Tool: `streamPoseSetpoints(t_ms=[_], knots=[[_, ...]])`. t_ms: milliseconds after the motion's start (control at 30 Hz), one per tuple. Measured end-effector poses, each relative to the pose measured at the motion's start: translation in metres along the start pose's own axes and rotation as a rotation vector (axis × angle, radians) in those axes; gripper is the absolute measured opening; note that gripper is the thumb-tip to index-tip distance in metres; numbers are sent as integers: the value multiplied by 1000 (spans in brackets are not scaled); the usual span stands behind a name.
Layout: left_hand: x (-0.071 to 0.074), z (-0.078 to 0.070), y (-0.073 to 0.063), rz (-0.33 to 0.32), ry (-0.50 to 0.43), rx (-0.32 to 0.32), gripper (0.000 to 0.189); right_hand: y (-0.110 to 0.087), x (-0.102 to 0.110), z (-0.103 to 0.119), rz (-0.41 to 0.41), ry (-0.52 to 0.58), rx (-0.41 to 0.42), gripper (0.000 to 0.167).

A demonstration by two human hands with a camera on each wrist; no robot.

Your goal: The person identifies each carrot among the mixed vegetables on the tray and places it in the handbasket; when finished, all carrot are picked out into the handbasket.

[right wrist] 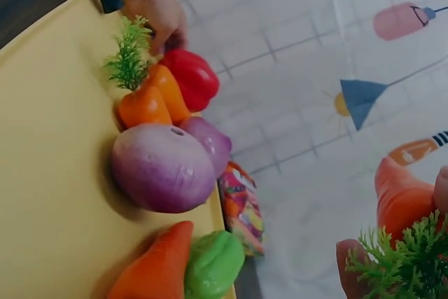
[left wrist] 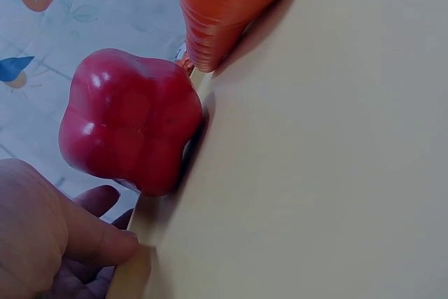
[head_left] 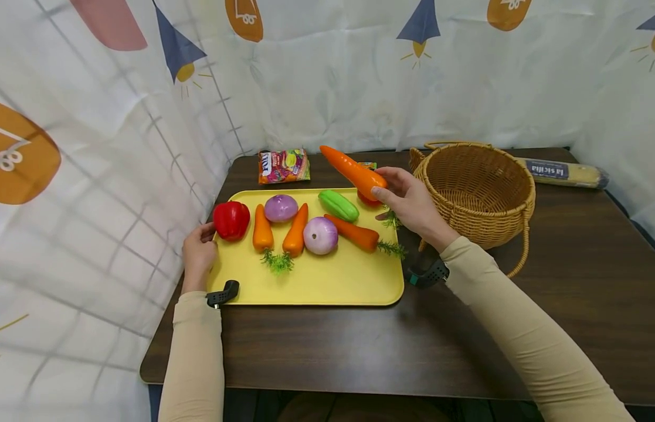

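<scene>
An orange carrot [head_left: 352, 171] with green leafy tops [right wrist: 402, 271] is held by my right hand [head_left: 411, 202], raised over the back right of the yellow tray [head_left: 316, 287]. My left hand [head_left: 199, 255] grips the tray's left rim, thumb on top, beside a red bell pepper [head_left: 231, 221]. Two carrots [head_left: 262, 228] with leafy tops lie on the tray near a purple onion [head_left: 281, 208]. Farther right are a paler onion [head_left: 321, 235], a green cucumber-like vegetable [head_left: 338, 205] and another carrot [head_left: 353, 233]. Partly hidden behind my right hand is a red rounded thing [head_left: 367, 200].
A wicker basket [head_left: 477, 225] with handles stands right of the tray, close to my right forearm. Behind it lies a pack of pasta [head_left: 564, 173]. A candy bag [head_left: 284, 166] rests behind the tray. White printed curtains [head_left: 327, 88] hang along the dark table's [head_left: 327, 346] back and left.
</scene>
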State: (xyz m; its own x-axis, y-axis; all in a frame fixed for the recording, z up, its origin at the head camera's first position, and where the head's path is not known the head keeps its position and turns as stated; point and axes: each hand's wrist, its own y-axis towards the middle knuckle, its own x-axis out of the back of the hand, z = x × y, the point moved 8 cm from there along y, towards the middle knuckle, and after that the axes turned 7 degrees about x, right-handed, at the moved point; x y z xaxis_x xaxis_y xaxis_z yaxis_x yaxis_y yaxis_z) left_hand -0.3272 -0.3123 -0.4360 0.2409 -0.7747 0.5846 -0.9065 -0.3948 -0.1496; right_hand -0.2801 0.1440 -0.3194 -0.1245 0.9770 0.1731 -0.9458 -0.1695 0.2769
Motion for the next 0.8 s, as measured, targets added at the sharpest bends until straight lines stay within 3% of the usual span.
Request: streamPoseSetpoints(t_ms=[300,567,800], knots=[[0,-2,-2,2,12,-13,53,-3,13,7,-4,-95,5,49],[1,-3,-2,-7,4,-4,54,-7,41,12,-76,-216,11,47],[0,-3,-2,-5,10,-1,54,-11,67,12,-138,-254,-6,46]])
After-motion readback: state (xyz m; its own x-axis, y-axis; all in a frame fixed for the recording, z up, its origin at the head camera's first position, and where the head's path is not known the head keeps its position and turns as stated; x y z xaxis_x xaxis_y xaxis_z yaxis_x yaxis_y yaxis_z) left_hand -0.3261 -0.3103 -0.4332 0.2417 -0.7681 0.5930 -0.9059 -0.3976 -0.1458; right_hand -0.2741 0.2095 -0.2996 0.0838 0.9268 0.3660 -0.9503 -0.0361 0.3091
